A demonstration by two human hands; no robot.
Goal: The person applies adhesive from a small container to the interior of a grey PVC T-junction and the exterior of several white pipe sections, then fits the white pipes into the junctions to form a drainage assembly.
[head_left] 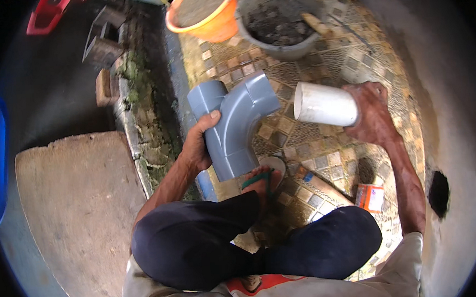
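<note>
My left hand [198,143] is wrapped round a grey plastic pipe tee [234,124] with a curved branch, its thumb lying over the front of the body. The branch's open end points up and to the right. In my right hand [371,113] is a short length of white pipe [327,104], gripped at its right end. The pipe's open left end faces the tee's branch, with a small gap between them. Both pieces are held up over the tiled floor [304,161], above my sandalled foot [263,182].
An orange basin [208,25] of sandy material and a grey bucket [283,47] with dark lumpy contents and a wooden handle stand ahead. A mossy ledge [146,110] and a wooden board [83,201] lie left. Near my right knee sits an orange-and-white box [370,197]. A wall with a hole [438,194] rises right.
</note>
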